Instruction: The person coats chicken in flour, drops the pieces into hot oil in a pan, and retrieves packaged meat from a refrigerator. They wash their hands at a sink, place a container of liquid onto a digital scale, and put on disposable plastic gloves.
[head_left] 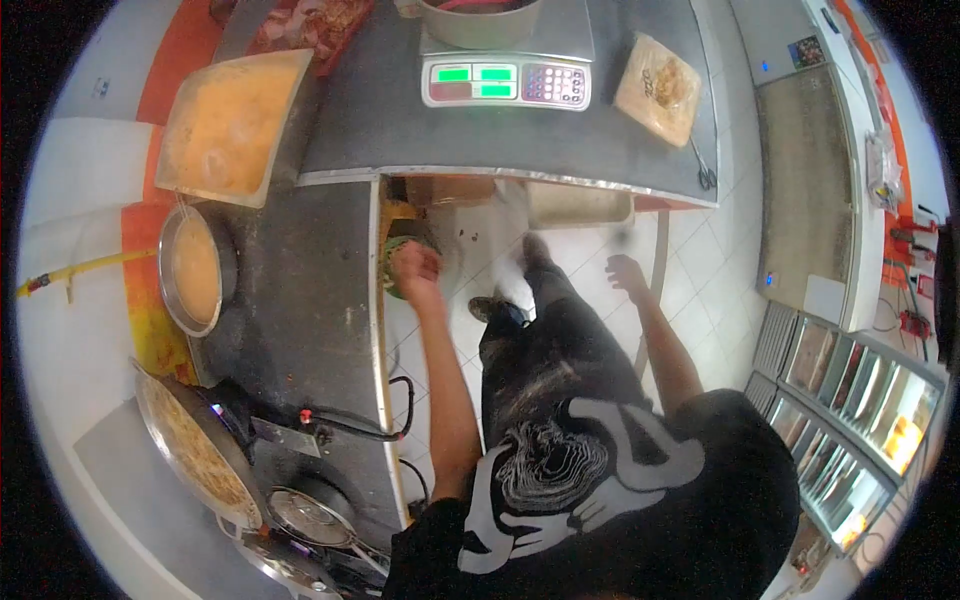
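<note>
My left hand [415, 268] is beside the edge of the dark counter at left, over the tiled floor. Its fingers are loosely bent and slightly blurred, with nothing visible in them. Behind it, partly hidden, is a round green object [392, 270] whose kind I cannot make out. My right hand [628, 276] hangs over the floor on the other side of my legs. Its fingers are apart and hold nothing. A small dark blurred spot [622, 240] shows just past its fingertips.
Ahead, a grey table [380, 130] bears a lit digital scale [505, 82] with a metal pot [482, 22], a wrapped package [658, 88] and scissors [704, 168]. Left are a tray of orange liquid [230, 125], a bowl [197, 272] and a large pan [195, 445].
</note>
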